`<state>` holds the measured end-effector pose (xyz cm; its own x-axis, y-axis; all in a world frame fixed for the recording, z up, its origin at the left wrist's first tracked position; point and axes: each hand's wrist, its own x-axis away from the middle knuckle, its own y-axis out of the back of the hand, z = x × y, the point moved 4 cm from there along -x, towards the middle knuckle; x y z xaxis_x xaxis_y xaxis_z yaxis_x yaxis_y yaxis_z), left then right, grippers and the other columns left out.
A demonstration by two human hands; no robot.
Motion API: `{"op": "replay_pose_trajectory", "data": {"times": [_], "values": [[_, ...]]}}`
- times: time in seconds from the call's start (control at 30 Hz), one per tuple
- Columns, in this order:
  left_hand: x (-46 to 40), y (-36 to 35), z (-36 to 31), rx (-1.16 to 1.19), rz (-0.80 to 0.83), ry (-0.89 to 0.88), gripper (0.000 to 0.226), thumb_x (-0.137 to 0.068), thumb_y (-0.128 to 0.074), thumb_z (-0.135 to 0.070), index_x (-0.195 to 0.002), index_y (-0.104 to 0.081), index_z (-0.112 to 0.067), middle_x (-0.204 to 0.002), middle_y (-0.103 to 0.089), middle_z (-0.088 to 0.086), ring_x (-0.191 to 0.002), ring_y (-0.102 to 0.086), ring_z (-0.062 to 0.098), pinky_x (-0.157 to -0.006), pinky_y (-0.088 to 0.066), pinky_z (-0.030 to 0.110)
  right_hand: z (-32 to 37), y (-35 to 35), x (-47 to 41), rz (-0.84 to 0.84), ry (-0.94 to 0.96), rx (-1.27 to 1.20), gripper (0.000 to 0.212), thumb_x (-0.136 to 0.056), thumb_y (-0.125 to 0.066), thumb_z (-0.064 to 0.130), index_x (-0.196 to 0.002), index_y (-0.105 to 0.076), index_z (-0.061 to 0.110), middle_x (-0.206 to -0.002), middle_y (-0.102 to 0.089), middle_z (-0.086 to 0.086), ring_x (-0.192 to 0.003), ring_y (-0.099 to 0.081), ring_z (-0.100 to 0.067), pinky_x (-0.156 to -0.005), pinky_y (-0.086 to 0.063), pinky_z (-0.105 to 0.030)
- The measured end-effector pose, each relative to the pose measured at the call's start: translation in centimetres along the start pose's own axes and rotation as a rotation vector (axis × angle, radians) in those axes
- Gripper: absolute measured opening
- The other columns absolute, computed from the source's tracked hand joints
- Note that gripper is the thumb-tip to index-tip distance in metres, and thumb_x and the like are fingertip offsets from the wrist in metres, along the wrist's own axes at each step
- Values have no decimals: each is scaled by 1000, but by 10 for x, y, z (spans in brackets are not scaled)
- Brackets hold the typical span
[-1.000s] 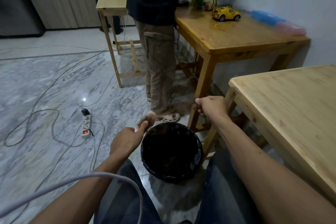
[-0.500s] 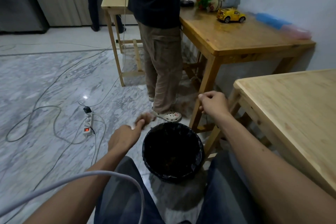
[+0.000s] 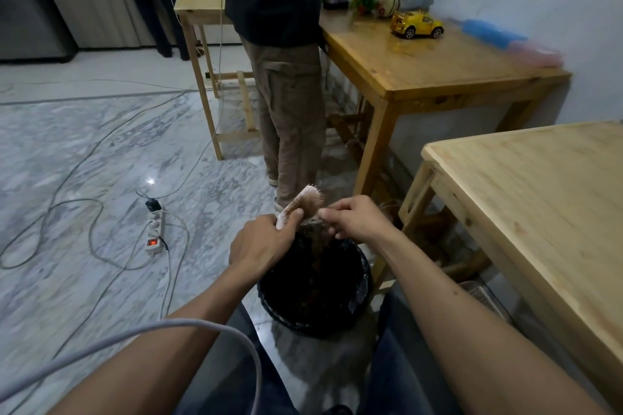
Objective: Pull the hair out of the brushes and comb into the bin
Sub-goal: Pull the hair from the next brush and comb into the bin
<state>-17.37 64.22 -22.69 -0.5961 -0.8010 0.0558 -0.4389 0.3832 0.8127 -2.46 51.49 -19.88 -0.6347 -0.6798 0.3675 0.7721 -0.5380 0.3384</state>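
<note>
**Brown hair could miss the bin's far rim**

Pink and studded with bristles, the hairbrush sits in the left hand, whose fingers curl round its lower end and hold it tilted up and away over the far edge of the black-lined bin. The right hand has its fingertips pinched on a brown tuft of hair at the brush face, just right of the left hand's thumb. Loose strands trail down from the pinch toward the bin's dark inside.

My worry is position. Both hands work above the bin's far rim, not its middle, so a clump let go here may slide down the liner's outer side onto the marble floor. Light hair also clings to fingers; a flick to shed it could send it left, toward the power strip and its cables. A hard tug against tangled bristles might jerk the brush out of the left hand's hold.
</note>
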Motion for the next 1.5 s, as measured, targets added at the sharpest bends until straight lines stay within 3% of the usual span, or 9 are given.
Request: {"op": "replay_pose_trajectory", "data": {"times": [0.23, 0.47, 0.57, 0.7, 0.8, 0.93, 1.03, 1.27, 1.5], "values": [[-14, -3, 44, 124, 72, 223, 77, -81, -40, -85, -56, -44, -13, -49, -53, 5, -46, -57, 28, -52, -45, 34, 6, 26, 1, -303, -13, -6, 12, -91, -78, 20, -82, -80, 12, -76, -76, -5, -69, -71, -14, -70, -64, -29], [-25, -4, 39, 320, 69, 289, 76, -83, -45, -80, -66, -56, -6, -58, -58, 11, -41, -48, 25, -49, -37, 29, 31, 38, 16, -545, 75, -72, 14, -92, -74, 25, -80, -77, 19, -89, -76, 0, -94, -70, -17, -99, -55, -39], [-24, 3, 63, 281, 34, 376, 77, -87, -43, -77, -69, -58, -4, -61, -61, 14, -45, -53, 27, -48, -39, 29, 42, 56, 18, -632, 121, -155, 11, -93, -72, 26, -85, -76, 19, -88, -75, 0, -92, -71, -19, -95, -58, -43], [-14, 4, 76, 221, 27, 383, 75, -88, -42, -77, -63, -51, -6, -56, -58, 13, -45, -53, 27, -49, -41, 32, 43, 55, 12, -390, 94, -96, 11, -96, -71, 24, -96, -78, 15, -91, -75, -5, -80, -69, -16, -75, -60, -30], [-10, 4, 47, 132, 23, 246, 75, -88, -37, -79, -59, -47, -10, -55, -59, 8, -50, -59, 29, -51, -50, 37, 25, 38, 1, -222, 7, 67, 10, -96, -70, 22, -101, -77, 19, -99, -76, -7, -86, -72, -18, -81, -63, -35], [-9, 12, 11, 43, -30, 50, 68, -92, -36, -75, -59, -49, -17, -58, -58, 4, -61, -62, 28, -51, -41, 34, 8, 13, -6, 17, -132, 148, 68, -86, -64, 14, -151, -44, 22, -127, -64, -13, -92, -69, -22, -66, -56, -30], [-7, 20, 0, 4, -92, -40, 65, -91, -37, -76, -57, -47, -21, -58, -56, 1, -63, -60, 29, -51, -33, 33, 7, -3, -5, 60, -107, -51, 81, -87, -70, 21, -158, -31, 25, -126, -62, -7, -95, -69, -18, -68, -56, -31], [-9, 21, -12, -46, -144, -118, 67, -89, -35, -79, -59, -49, -21, -62, -60, 1, -65, -61, 27, -51, -33, 33, -3, -4, 4, 52, 61, -70, 29, -99, -68, 22, -115, -73, -2, -87, -71, -7, -67, -62, -11, -56, -54, -17], [-23, 39, 27, 77, -238, 151, 76, -91, -29, -79, -63, -50, -12, -67, -61, 10, -65, -61, 33, -54, -40, 37, -2, 8, -6, -76, 41, 45, 18, -96, -73, 25, -86, -81, 13, -66, -72, 2, -60, -63, -10, -59, -52, -25]]}}
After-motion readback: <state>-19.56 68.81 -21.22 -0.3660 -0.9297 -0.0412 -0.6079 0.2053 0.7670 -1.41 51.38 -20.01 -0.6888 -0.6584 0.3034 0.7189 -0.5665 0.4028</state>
